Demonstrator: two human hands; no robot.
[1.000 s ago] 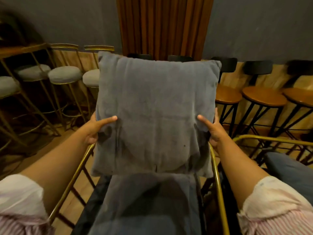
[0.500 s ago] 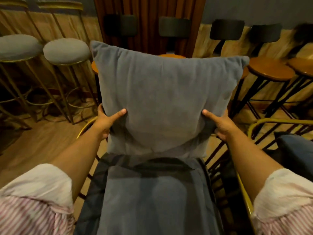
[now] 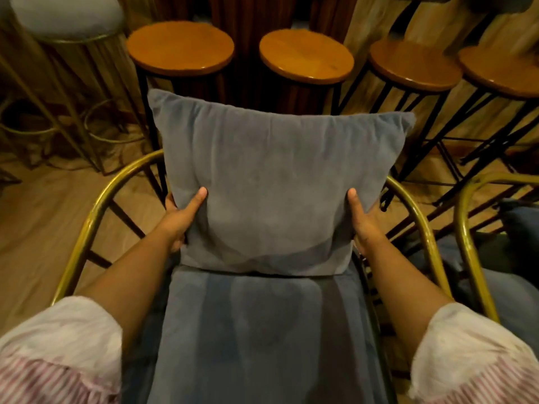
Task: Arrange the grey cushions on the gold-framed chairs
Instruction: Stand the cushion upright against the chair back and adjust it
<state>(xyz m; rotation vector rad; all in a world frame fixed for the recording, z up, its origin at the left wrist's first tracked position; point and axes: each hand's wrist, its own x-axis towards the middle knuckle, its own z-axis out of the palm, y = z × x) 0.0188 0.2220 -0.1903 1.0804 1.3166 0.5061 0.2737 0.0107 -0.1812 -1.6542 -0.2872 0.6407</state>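
Observation:
A square grey cushion [image 3: 274, 182] stands upright at the back of a gold-framed chair [image 3: 96, 202], its lower edge resting on the grey seat pad [image 3: 262, 339]. My left hand [image 3: 182, 218] grips the cushion's lower left side, thumb on the front. My right hand [image 3: 363, 221] grips the lower right side the same way. The chair's curved gold back rail runs behind the cushion and is hidden there.
A second gold-framed chair [image 3: 466, 228] with a dark cushion [image 3: 519, 225] stands close on the right. Behind are several wooden-topped stools [image 3: 180, 48] on black legs and a grey-padded gold stool [image 3: 67, 18] at left. Wood floor [image 3: 35, 228] lies to the left.
I have lowered the cushion from in front of me down onto the seat, against the chair back. Both hands kept their grip on its sides. My view tilted downward.

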